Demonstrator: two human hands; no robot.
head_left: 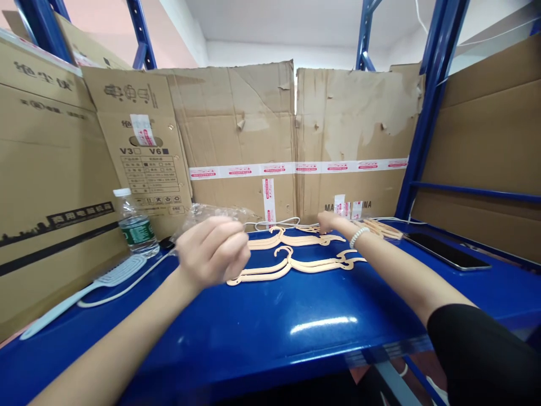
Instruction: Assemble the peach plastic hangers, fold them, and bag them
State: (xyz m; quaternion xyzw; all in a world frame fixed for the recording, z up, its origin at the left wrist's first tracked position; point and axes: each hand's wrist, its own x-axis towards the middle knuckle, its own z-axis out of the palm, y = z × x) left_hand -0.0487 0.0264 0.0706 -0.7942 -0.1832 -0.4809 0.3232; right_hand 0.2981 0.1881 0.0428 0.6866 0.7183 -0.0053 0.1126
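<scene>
My left hand [213, 251] is raised over the left of the blue shelf, its fingers curled into a fist; whatever may be inside it is hidden. Behind it lies a crumpled clear plastic bag [198, 213]. My right hand [328, 222], with a beaded bracelet on the wrist, reaches to the back, fingers bent down and closed on a beige clothes hanger [307, 229]. Between my arms lie more beige hangers: a front set [270, 274] lying flat with its hook toward the back, and another set [291, 241] just behind it.
A water bottle [137, 228] and a pale blue hairbrush [114, 274] are at left. More beige hanger pieces [382, 229] and a dark phone [446, 250] lie at right. A white cable [127, 294] crosses the shelf [253, 332]. Cardboard sheets [236, 135] and blue posts [435, 101] enclose it.
</scene>
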